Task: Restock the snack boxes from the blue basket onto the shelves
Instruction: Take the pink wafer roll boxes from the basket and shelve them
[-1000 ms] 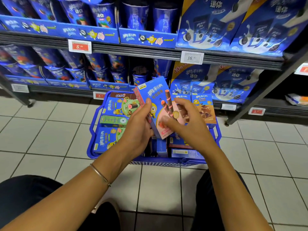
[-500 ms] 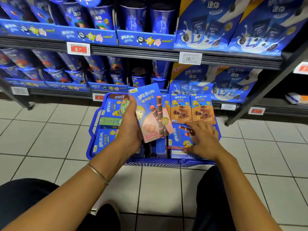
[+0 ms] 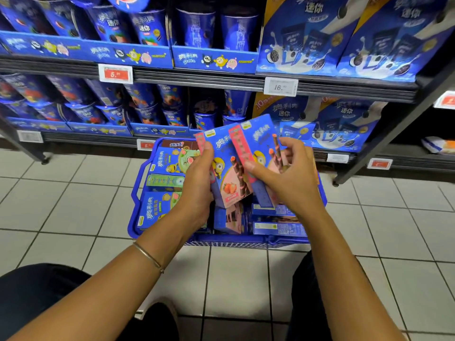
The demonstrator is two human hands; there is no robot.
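Now the left grip (image 3: 197,178) is clamped on a box (image 3: 229,190) with a strawberry picture, thumb on the front face and fingers behind. The right grip (image 3: 288,178) is clamped on a second box (image 3: 261,141), thumb on its pink side and fingers curled over the front. Both boxes stand tilted just above the basket (image 3: 134,193). The second overlaps the right edge of the first; I cannot tell whether they touch. The basket sits on the tiled floor (image 3: 73,205), close before the shelves (image 3: 197,80). More boxes lie in it, with green ones (image 3: 163,180) at its left side. Blue cups (image 3: 194,28) and big packs (image 3: 302,45) fill the shelves. A thin bangle (image 3: 147,257) circles the left wrist.
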